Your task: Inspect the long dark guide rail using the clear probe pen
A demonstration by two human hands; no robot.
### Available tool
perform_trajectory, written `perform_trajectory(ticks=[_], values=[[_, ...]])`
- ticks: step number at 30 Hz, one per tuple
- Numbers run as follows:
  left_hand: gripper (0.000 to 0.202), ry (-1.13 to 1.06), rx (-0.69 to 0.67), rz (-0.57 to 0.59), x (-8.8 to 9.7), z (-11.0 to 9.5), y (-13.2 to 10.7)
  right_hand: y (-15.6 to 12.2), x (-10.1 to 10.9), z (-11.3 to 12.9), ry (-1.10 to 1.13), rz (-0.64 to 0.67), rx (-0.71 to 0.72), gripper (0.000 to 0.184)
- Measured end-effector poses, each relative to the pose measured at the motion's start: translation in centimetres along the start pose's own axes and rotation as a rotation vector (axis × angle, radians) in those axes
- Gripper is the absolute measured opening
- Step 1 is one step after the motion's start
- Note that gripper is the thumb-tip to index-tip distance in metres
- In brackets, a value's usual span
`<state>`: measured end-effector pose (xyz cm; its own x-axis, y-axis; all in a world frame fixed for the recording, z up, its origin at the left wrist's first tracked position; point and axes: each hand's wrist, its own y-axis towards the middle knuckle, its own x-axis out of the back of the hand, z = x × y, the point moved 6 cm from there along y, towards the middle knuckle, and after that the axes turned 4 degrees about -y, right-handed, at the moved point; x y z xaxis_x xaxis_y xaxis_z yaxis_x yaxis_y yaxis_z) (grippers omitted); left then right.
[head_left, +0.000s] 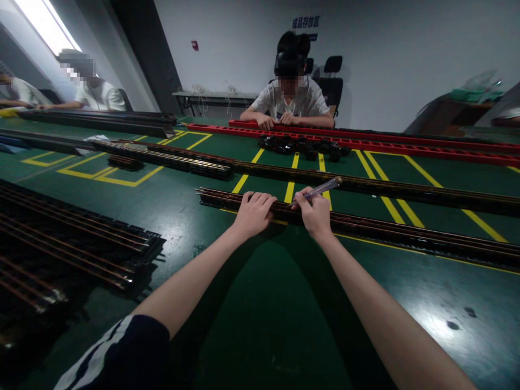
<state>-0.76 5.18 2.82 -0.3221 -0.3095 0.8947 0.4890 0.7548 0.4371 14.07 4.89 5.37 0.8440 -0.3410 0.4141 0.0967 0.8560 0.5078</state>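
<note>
A long, dark rail with copper-coloured strips lies across the green table in front of me. My left hand is closed over this rail near its left end, fingers curled across the top. Just to the right, my right hand grips a screwdriver with a clear handle. The tool slants, its handle up to the right and its shaft pointing down-left at the rail between my hands. Whether the tip touches the rail is too small to tell.
More dark rails with copper strips lie at the left. Behind my rail runs another long rail. Small black parts sit beside red rails, where a person works opposite. Other people sit at far left.
</note>
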Motion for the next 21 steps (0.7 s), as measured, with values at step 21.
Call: perform_trajectory(ticks=[21], values=[[0.041, 0.007, 0.017, 0.016, 0.16, -0.11, 0.14, -0.05, 0.34, -0.19, -0.005, -0.041, -0.01, 0.024]])
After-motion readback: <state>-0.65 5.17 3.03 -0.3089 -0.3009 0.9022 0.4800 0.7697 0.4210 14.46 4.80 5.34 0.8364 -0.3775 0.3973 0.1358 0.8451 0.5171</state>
